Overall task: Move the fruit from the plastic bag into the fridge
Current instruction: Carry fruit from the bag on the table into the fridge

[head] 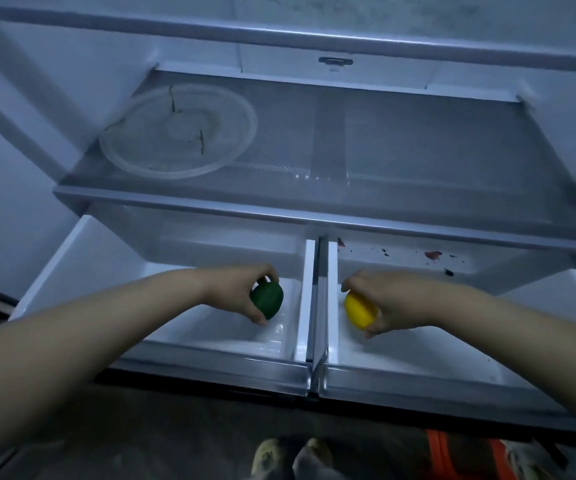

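The fridge stands open before me with two white crisper drawers pulled out. My left hand (236,292) grips a dark green round fruit (266,300) down inside the left drawer (210,355), near its right wall. In the right drawer (418,375), close to its left wall, my right hand (388,299) holds a yellow fruit (359,311). Both fruits sit between thumb and curled fingers. I cannot tell whether either fruit touches the drawer floor. The plastic bag is partly visible as an orange shape (459,457) on the floor at the bottom right.
A glass shelf (418,157) spans the fridge above the drawers and carries a round clear glass plate (179,129) at its left. Small dark and red scraps (432,255) lie at the back of the right drawer. My feet (293,457) stand on the floor below.
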### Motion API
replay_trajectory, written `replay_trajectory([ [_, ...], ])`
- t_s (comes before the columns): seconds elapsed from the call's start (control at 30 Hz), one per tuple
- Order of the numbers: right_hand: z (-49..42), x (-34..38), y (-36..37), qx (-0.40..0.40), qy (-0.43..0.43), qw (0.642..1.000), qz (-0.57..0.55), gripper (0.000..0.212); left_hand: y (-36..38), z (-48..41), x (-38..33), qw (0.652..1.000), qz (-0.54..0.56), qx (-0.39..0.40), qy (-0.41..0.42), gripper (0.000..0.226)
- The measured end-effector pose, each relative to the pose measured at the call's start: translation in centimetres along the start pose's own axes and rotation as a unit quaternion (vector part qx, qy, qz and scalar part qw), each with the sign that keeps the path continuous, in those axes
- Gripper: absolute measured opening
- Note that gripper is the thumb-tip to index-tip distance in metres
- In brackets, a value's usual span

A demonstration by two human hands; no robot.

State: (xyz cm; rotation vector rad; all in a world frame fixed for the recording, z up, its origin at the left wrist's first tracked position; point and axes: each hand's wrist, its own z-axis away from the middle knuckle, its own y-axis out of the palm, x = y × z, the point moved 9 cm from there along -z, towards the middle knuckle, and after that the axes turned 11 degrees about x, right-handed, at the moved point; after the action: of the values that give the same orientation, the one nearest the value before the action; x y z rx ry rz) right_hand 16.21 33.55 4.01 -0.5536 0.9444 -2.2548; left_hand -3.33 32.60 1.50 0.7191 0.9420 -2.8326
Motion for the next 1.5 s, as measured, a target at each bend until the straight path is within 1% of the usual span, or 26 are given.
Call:
replay_trajectory([
  [0.17,-2.3,-0.9,1.2,-0.005,-0.008,1.000,-0.011,0.075,0.8,-1.8,0.8,0.998,-0.061,0.011,-0.006,0.069],
  [0.33,-3.0,-1.5,2.3,-0.019,-0.003,0.998,-0.053,0.069,1.6,-2.6,2.0,0.998,-0.061,0.006,0.001,0.067],
  [0.57,-3.4,-1.9,3.3,0.000,0.009,0.996,-0.090,0.065,1.7,-3.4,2.8,0.998,-0.066,-0.004,0.010,0.070],
  [0.83,-3.5,-2.5,3.7,0.027,0.024,0.990,-0.133,0.064,2.0,-3.8,2.7,0.998,-0.065,0.005,0.021,0.078],
  [0.9,-3.4,-2.6,3.9,0.044,0.025,0.990,-0.135,0.063,1.9,-3.8,2.7,0.998,-0.059,0.017,0.021,0.074],
  [1.0,-3.1,-2.8,4.3,0.094,0.033,0.987,-0.129,0.054,2.2,-3.6,2.9,0.998,-0.047,0.051,0.002,0.051],
  [1.03,-2.8,-2.9,4.4,0.110,0.038,0.985,-0.129,0.050,2.3,-3.3,2.8,0.998,-0.035,0.061,-0.006,0.049],
  [1.07,-2.5,-3.0,4.4,0.122,0.041,0.983,-0.129,0.047,2.2,-3.1,2.8,0.997,-0.020,0.067,-0.015,0.052],
  [1.13,-1.8,-3.2,3.8,0.128,0.052,0.981,-0.136,0.038,1.9,-2.5,2.6,0.998,0.005,0.065,-0.025,0.055],
  [1.2,-0.8,-3.1,2.5,0.118,0.064,0.979,-0.151,0.032,0.9,-2.0,2.1,0.999,0.009,0.038,-0.017,0.054],
  [1.23,-0.1,-2.9,1.7,0.104,0.069,0.979,-0.161,0.034,0.4,-1.7,1.7,1.000,0.007,0.021,-0.010,0.054],
  [1.37,3.3,-1.7,-1.5,0.021,0.098,0.978,-0.180,0.040,-1.8,0.5,-0.7,0.999,-0.018,-0.028,0.020,0.051],
  [1.5,7.3,0.8,-4.4,-0.068,0.103,0.977,-0.173,0.037,-3.8,4.5,-3.4,0.993,-0.056,-0.100,0.041,0.046],
])
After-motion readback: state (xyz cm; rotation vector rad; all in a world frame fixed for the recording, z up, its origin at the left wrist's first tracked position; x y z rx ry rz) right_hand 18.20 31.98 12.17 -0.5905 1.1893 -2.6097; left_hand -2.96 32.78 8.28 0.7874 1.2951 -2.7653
